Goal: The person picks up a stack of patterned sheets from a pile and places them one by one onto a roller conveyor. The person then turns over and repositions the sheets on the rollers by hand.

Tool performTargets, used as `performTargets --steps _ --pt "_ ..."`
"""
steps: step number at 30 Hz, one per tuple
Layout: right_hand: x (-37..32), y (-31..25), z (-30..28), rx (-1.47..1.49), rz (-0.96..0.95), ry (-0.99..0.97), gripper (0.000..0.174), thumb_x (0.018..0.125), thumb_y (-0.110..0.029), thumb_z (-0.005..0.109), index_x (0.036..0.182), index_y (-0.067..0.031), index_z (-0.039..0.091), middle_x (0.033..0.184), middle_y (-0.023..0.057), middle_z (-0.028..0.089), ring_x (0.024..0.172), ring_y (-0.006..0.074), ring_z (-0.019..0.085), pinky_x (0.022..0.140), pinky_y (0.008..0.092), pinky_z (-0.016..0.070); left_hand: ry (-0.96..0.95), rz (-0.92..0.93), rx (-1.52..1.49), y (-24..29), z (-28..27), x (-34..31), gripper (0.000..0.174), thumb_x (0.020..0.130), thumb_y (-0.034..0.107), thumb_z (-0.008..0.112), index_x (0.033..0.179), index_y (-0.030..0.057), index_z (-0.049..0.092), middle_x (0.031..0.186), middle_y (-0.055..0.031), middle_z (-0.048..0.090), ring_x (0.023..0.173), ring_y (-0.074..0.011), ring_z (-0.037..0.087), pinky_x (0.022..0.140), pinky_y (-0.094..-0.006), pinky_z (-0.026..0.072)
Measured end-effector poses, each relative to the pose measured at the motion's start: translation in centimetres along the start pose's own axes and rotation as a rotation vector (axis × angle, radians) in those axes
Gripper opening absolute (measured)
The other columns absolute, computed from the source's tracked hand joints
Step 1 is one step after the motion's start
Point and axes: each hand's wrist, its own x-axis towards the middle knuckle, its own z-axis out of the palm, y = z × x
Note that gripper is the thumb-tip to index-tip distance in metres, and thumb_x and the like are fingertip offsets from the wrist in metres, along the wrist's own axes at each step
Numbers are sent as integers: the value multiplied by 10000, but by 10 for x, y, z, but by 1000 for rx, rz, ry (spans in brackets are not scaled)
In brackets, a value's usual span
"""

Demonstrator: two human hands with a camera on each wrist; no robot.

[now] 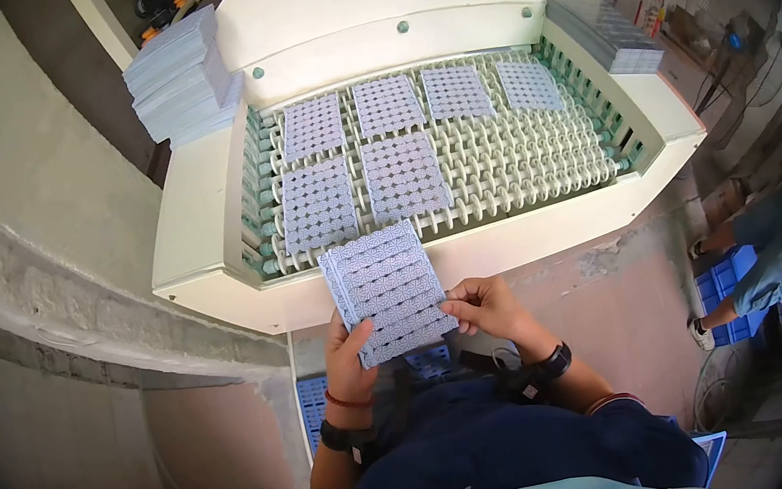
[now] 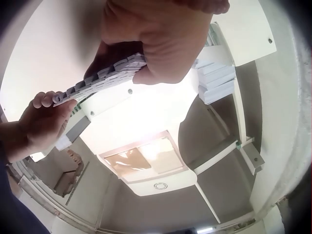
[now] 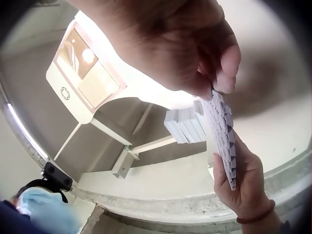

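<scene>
A small, slightly fanned stack of pale blue perforated panels, patterned with rows of dark openings, is held in front of the body at the conveyor's near edge. My left hand grips its left side, thumb lying over the top face. At the lower right corner my right hand pinches the stack between thumb and fingers. The right wrist view shows the panels nearly edge-on, their layers stepped. Similar single panels lie in two rows on the white roller conveyor just beyond.
A tall stack of panels stands on the machine's left ledge, and another stack on the right ledge. The conveyor's pale frame runs across in front of me. At the right, another person's leg is beside blue crates.
</scene>
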Motion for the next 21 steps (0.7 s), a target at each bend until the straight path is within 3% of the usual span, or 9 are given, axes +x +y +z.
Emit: performTargets --steps 4,10,13,16,21 --pt "3 -8 -10 27 0 34 162 829 -143 624 820 19 613 619 3 571 477 36 514 423 166 421 -24 68 92 0 -2 0 453 816 -14 523 1249 -25 389 1156 -151 531 1036 -250 546 884 -374 449" --pt "34 -27 -82 117 -197 331 169 836 -158 613 792 5 613 588 0 540 435 58 476 395 190 396 -26 60 26 6 -2 -7 453 816 -11 523 1249 -24 388 1159 -154 527 1038 -250 543 883 -378 450" --pt "64 -42 -127 -112 -240 551 166 823 -131 616 767 24 613 534 -3 515 414 59 462 374 188 345 -22 76 20 7 -5 -11 448 822 -6 497 1254 -33 380 1167 -161 520 1048 -258 536 886 -380 447" --pt "87 -44 -166 -585 -163 652 213 772 -170 642 744 41 649 524 64 571 429 106 512 422 249 389 -24 76 -11 8 -11 -13 451 826 16 461 1260 -57 363 1175 -176 511 1059 -276 528 901 -388 434" --pt "73 -63 -213 -656 -190 820 250 725 -217 662 770 29 667 549 97 593 472 141 547 487 289 426 -144 38 -138 17 -17 -20 481 810 58 444 1257 -94 350 1190 -205 496 1073 -309 517 927 -407 407"
